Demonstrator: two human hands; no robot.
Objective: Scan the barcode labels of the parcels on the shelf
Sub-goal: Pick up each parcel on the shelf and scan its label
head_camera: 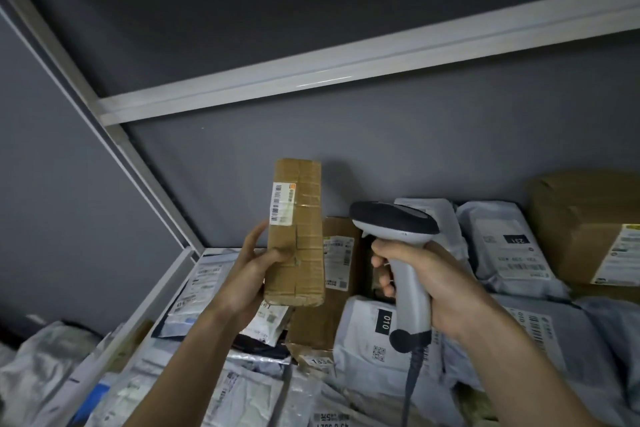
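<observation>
From my remote view, the shelf (194,255) was the biggest thing in sight, and I place everything against the long cardboard parcel (296,232) held upright above it. Below and to the right of that parcel lay a heap of grey mailer bags (509,246) and brown boxes (585,218), many with labels showing. I could not tell which of them had been scanned; I judged most of the job was left, with this one parcel in hand for its reading.

The scanner (398,236) stood just right of the parcel, its dark head turned toward it. The barcode label (281,203) sat on the parcel's upper left face, with a faint greenish glow on it, perhaps the scanner's light.

My left hand (249,270) gripped the parcel's lower end, thumb across the front. My right hand (426,284) was clenched round the scanner's handle, a finger near the trigger.
</observation>
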